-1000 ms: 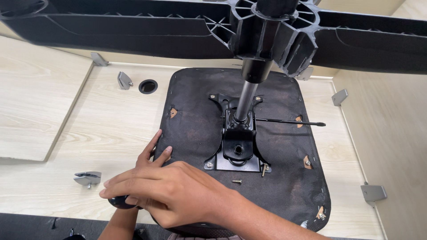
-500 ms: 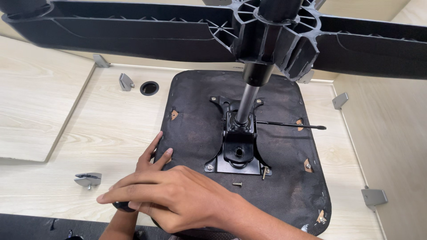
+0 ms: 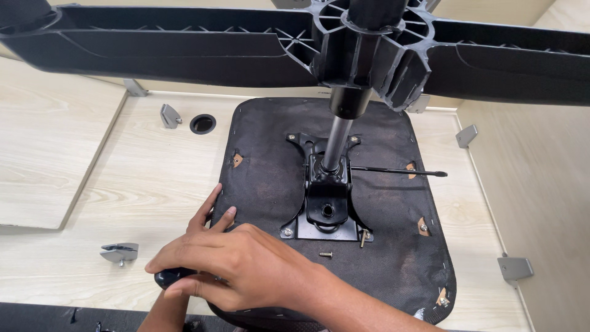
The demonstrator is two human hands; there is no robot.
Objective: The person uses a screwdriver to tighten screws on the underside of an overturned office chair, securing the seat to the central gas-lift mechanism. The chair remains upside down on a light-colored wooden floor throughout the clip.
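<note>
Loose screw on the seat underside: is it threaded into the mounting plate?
No, the loose screw lies on its side on the black fabric, just in front of the mounting plate.

Upper frame barred edge to edge by the black star base (image 3: pixel 369 43) of an upturned chair, with its gas column (image 3: pixel 337 138) dropping to the mounting plate (image 3: pixel 326 206) at mid-frame. Right of the column, blocked by a thin lever (image 3: pixel 399 170) lying across the seat underside (image 3: pixel 264 160). Open wood surface (image 3: pixel 141 178) at left, broken only by a grommet hole (image 3: pixel 203 123) and two metal brackets (image 3: pixel 120 252). Lower centre taken up by the right hand (image 3: pixel 239 267) crossing over the left hand (image 3: pixel 212 215). Loose screw (image 3: pixel 326 254) just below the plate.
</note>
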